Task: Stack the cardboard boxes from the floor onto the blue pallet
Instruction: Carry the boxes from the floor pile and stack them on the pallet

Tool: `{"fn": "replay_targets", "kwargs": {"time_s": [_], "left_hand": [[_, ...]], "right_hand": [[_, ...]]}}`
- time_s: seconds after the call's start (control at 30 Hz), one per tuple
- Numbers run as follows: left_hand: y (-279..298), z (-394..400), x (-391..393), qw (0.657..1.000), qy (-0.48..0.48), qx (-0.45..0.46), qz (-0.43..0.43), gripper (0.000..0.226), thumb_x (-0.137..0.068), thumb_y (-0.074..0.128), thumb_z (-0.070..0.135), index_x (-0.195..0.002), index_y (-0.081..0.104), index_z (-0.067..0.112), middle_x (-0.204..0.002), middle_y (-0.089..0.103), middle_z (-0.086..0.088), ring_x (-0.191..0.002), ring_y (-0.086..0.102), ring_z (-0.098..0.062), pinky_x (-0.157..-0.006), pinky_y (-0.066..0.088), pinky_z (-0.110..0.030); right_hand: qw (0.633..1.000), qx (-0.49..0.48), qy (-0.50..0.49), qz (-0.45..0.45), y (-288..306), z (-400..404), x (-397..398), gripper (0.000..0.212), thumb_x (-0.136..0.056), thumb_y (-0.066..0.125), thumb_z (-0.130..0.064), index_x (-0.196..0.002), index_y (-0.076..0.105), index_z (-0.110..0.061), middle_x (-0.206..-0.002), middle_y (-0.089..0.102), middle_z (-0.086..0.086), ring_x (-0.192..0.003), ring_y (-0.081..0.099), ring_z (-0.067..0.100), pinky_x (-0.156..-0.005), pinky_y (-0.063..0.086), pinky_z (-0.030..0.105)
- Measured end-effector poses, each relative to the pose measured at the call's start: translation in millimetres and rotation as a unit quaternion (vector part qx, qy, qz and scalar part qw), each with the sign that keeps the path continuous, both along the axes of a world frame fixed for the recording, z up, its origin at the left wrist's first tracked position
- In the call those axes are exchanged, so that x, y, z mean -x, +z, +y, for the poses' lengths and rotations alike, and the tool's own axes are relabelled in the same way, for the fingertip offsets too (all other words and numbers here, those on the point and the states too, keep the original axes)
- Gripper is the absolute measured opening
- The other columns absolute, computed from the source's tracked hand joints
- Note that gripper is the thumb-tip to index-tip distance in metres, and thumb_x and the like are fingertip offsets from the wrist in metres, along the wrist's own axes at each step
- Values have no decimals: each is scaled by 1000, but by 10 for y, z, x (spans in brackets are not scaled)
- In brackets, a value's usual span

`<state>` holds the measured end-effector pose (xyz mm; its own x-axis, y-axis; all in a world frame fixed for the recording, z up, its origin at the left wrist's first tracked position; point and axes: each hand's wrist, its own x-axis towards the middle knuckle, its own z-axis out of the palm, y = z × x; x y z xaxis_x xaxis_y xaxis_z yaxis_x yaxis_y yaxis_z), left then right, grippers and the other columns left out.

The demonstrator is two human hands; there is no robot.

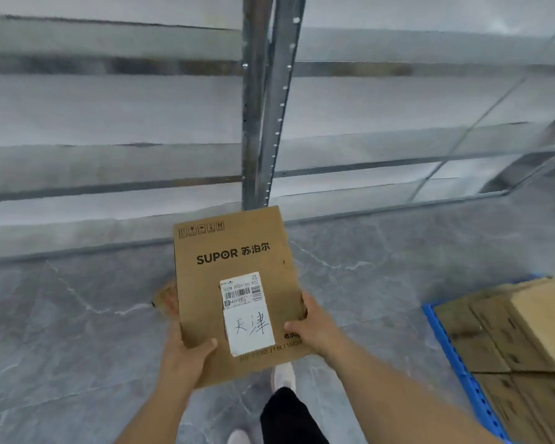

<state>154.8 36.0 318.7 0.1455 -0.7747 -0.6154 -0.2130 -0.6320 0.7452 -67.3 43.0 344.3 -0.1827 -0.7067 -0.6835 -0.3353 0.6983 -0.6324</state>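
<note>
I hold a brown cardboard box (234,267) printed SUPOR, with a white shipping label on its top face, above the floor in the middle of the view. My left hand (186,354) grips its near left corner, thumb on top. My right hand (314,325) grips its right edge. The blue pallet (462,366) lies at the lower right, its edge showing beside several cardboard boxes (507,331) stacked on it. One lighter box (545,309) sits on top of that stack.
Grey metal shelving (263,100) with long horizontal boards fills the upper view, its upright post straight ahead. The floor (77,331) is grey marbled tile. My legs and white shoes (282,376) show below the box.
</note>
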Motion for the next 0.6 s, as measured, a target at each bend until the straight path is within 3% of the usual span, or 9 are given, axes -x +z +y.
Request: {"fn": "replay_targets", "kwargs": {"time_s": [0.07,0.17,0.23,0.3,0.33,0.5,0.6], "left_hand": [[91,36,312,998,-47,14,27,66,-82,66,3,-138,37,21,-122,53,2,-95,51,-14,-77,41,-27],[206,29,834,990,-131,11,50,67,-84,66,6,-140,35,25,-111,57,4,-86,54,-4,-65,40,-18],[256,-2,1217,981,-188,18,47,71,-83,67,8,-142,32,25,-118,56,1,-96,55,-11,-79,45,-26],[313,-35,1626,969,-245,30,24,75,-82,69,12,-144,29,26,-132,52,-5,-116,50,-23,-100,40,-38],[343,-46,1839,963,-267,30,15,77,-83,68,15,-145,26,27,-136,50,-5,-120,48,-26,-102,37,-39],[524,63,2980,935,-353,20,38,77,-85,66,17,-146,23,34,-132,51,-1,-105,54,-25,-82,50,-39],[583,140,3606,915,-402,28,35,82,-84,67,14,-148,19,30,-136,49,-5,-116,51,-28,-98,42,-41]], "right_hand": [[999,5,-47,-12,135,229,318,70,-84,59,-8,-143,27,-27,-123,56,-1,-105,57,16,-81,49,27],[993,8,-120,-17,285,560,819,69,-86,56,-11,-144,24,-31,-117,55,-5,-93,58,12,-54,45,18],[986,12,-164,-20,356,778,1154,66,-88,54,-13,-143,24,-33,-109,55,-10,-83,57,8,-44,43,18],[980,18,-198,-11,407,978,1481,66,-88,53,-15,-143,20,-34,-106,56,-10,-85,60,13,-43,43,21],[976,17,-216,-7,434,1074,1642,67,-88,52,-17,-143,18,-36,-109,56,-7,-89,62,19,-45,44,23],[946,18,-322,6,509,1558,2448,70,-88,51,-20,-142,14,-43,-112,55,-6,-96,61,21,-60,51,31],[927,40,-373,14,524,1801,2909,69,-89,51,-17,-144,15,-41,-108,51,-12,-85,57,9,-48,43,21]]}}
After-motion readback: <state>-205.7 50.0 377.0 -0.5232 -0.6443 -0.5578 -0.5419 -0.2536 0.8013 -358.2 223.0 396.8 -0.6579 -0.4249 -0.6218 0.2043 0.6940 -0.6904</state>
